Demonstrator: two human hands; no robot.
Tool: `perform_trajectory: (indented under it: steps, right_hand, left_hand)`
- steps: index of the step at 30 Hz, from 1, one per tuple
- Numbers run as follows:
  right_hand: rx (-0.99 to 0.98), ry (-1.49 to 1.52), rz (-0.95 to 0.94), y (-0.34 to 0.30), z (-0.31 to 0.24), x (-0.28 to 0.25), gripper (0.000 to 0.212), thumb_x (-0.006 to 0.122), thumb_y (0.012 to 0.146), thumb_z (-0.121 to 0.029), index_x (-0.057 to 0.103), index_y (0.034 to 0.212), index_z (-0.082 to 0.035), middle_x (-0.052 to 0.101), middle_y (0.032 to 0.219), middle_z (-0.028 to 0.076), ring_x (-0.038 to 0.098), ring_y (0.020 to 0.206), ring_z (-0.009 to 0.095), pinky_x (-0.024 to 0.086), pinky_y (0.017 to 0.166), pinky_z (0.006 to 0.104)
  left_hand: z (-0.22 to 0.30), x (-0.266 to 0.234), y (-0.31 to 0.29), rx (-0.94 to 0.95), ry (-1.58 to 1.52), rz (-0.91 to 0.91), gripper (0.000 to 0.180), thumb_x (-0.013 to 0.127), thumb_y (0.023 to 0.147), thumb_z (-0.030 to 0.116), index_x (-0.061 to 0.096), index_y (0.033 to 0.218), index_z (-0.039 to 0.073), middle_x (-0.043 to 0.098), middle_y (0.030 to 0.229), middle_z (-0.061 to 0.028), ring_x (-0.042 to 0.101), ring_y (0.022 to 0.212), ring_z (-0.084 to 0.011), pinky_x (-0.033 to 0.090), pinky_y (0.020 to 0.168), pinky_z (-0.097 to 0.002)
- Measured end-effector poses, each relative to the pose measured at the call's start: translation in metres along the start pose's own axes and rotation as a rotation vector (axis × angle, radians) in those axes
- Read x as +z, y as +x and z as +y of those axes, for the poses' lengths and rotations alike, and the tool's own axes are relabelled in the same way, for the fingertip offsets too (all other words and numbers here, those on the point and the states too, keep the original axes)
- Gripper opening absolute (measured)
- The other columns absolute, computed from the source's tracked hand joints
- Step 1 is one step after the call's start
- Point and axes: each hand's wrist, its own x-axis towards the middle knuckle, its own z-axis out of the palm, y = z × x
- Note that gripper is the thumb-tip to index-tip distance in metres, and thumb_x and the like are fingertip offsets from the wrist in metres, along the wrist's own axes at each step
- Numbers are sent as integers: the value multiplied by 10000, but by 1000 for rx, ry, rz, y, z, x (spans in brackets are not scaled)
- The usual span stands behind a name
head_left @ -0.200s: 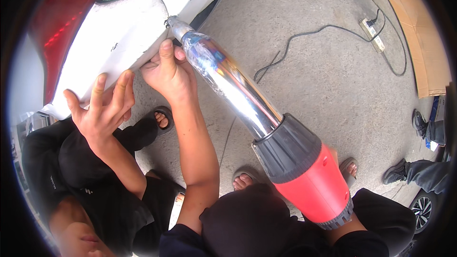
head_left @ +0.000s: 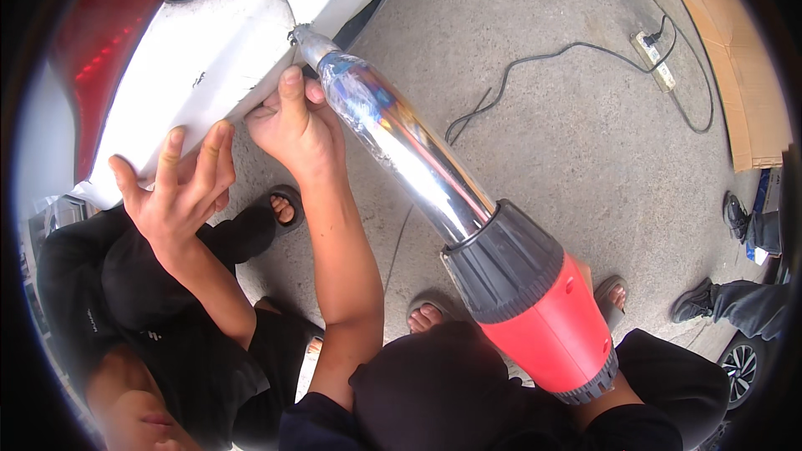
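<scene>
One hot-air gun point(head_left: 451, 205) slants before you, its tip at the edge of the white panel point(head_left: 213, 58); touching or not, I cannot tell. It seems stiff and rather bulky, and its smooth metal tube may be hot, so better to hold the red body. Your right hand point(head_left: 587, 271) is mostly hidden behind it, its finger state unclear. Your left hand point(head_left: 299, 135) raises its thumb at the panel edge; whether the fingers clamp, I cannot tell. Mind the co-worker's hand point(head_left: 185, 192) leftward; more room lies right, over the concrete floor point(head_left: 576, 134).
</scene>
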Motion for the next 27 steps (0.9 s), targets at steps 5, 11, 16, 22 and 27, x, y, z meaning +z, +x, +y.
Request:
perform_trajectory:
  steps: [5, 11, 16, 22, 27]
  right_hand:
    - [98, -189, -161, -1, -12, -9, 353, 744, 790, -64, 678, 1093, 103, 720, 1025, 248, 751, 862, 363, 601, 716, 379]
    - [355, -110, -136, -6, -22, -10, 384, 752, 778, -58, 683, 1118, 105, 720, 995, 238, 749, 849, 351, 592, 711, 367]
    - [266, -156, -183, -1, -21, -15, 387, 753, 775, -57, 681, 1115, 111, 718, 988, 243, 748, 847, 352, 594, 722, 370]
    - [364, 20, -66, -9, -16, -8, 395, 761, 765, -62, 679, 1107, 118, 716, 988, 247, 746, 859, 361, 596, 741, 383]
    - [396, -45, -97, -13, -16, -11, 409, 771, 761, -80, 680, 1110, 113, 717, 997, 245, 743, 879, 363, 596, 754, 394]
  left_hand:
    - [-2, -1, 2, 19, 4, -32, 222, 709, 905, -52, 627, 1104, -104, 695, 903, -140, 582, 599, -144, 509, 572, -253]
    - [1, 1, 0, 45, 38, -20, 184, 702, 906, -60, 627, 1071, -91, 687, 878, -129, 581, 594, -140, 488, 554, -243]
    - [3, 4, -1, 73, 30, -31, 174, 693, 912, -61, 625, 1070, -89, 686, 876, -127, 576, 593, -139, 479, 552, -243]
    - [2, 6, -3, 57, 8, -28, 187, 693, 916, -54, 624, 1085, -94, 688, 883, -130, 575, 594, -142, 476, 548, -247]
    - [2, 7, -2, 58, -20, -23, 196, 691, 918, -52, 624, 1098, -92, 687, 890, -134, 574, 594, -145, 476, 544, -250]
